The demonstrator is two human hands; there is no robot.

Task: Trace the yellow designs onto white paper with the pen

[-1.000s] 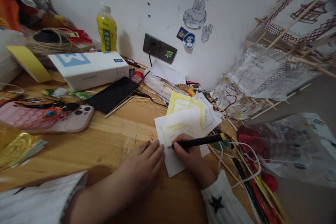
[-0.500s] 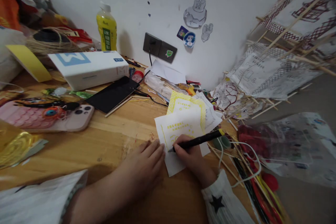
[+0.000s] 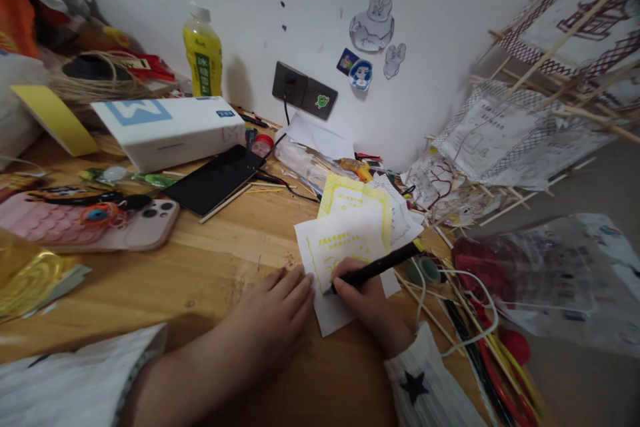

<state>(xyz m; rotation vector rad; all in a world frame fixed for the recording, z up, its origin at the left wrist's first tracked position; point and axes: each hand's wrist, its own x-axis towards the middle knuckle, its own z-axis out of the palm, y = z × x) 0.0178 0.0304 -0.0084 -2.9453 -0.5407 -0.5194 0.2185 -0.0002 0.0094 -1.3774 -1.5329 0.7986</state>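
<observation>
My right hand (image 3: 363, 297) is closed around a black marker (image 3: 383, 264) with a yellow end, its tip down at the paper. Beneath it lies a white sheet of paper (image 3: 327, 320) with yellow writing and a wavy yellow line along its left side. My left hand (image 3: 280, 310) rests flat, palm down, on the wooden table, with its fingertips at the sheet's left edge. Partly under the sheet is another paper with a yellow patterned border (image 3: 345, 188), and beside that a paper with a grey pattern (image 3: 400, 217).
A pink phone (image 3: 150, 230), a black tablet-like slab (image 3: 215, 180), a white box (image 3: 180, 130) and a yellow drink bottle (image 3: 203, 53) stand or lie to the left. On the right are a stick-and-paper frame (image 3: 505, 133), a white cord (image 3: 493, 307) and a clear plastic bag (image 3: 590, 280).
The marker's yellow end has tipped slightly down and to the left, and its tip has shifted a little along the paper. My left hand has stayed in place.
</observation>
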